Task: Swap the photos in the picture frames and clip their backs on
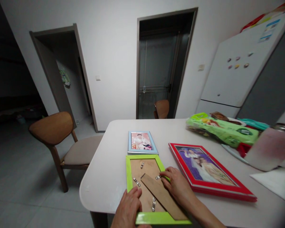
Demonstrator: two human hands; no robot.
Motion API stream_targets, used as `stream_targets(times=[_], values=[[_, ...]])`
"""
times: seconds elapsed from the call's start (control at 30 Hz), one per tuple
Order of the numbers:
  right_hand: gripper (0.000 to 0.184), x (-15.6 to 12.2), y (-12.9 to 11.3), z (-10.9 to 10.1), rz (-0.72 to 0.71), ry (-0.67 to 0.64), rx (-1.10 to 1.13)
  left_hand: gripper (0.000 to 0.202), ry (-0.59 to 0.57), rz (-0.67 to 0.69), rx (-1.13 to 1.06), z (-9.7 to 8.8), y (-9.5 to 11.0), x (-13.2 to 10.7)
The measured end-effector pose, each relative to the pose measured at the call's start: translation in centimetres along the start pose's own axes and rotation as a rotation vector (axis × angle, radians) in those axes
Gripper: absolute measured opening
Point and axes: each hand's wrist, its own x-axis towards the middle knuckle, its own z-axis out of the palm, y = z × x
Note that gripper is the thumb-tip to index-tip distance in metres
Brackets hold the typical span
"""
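Note:
A green picture frame [130, 172] lies face down at the table's near edge, its brown backing board and stand leg [161, 194] up, with small metal tabs [136, 181] around the board. My left hand [129, 207] rests on the frame's lower left, fingers bent, fingertips on the backing near a tab. My right hand [179, 186] lies on the frame's right side, its fingertips pressed together at a metal tab [158, 177] on the right edge.
A small blue frame [142, 142] with a photo lies just beyond the green one. A large red frame [209, 171] lies to the right. Green snack bags [223, 128], a jar and paper sit far right. A wooden chair [61, 142] stands left; fridge [237, 72] behind.

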Motion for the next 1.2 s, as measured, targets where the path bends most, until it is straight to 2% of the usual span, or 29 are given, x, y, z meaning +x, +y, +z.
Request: stream_targets(times=[0.17,0.37,0.63,0.83,0.97,1.2], values=[[0.025,0.6,-0.2,-0.1,-0.050,-0.024,-0.032,0.036,-0.040,-0.027,-0.002,-0.3,0.2,0.1],[0.023,0.0,0.2,-0.3,-0.114,-0.053,0.036,0.040,-0.079,-0.035,-0.014,-0.5,0.3,0.1],[0.025,0.0,-0.4,-0.7,-0.132,-0.011,0.047,0.038,-0.004,0.010,-0.045,0.4,-0.9,-0.3],[0.025,2.8,-2.7,1.1,-0.157,-0.039,0.126,0.033,0.072,0.053,-0.038,1.2,-1.8,-0.4],[0.022,5.3,-3.8,2.5,-0.104,-0.028,0.080,0.029,0.116,0.077,0.005,1.4,-2.1,-0.4],[0.021,7.8,-3.7,4.1,0.059,-0.024,0.039,0.038,0.047,0.048,-0.051,1.2,-1.9,-0.3]])
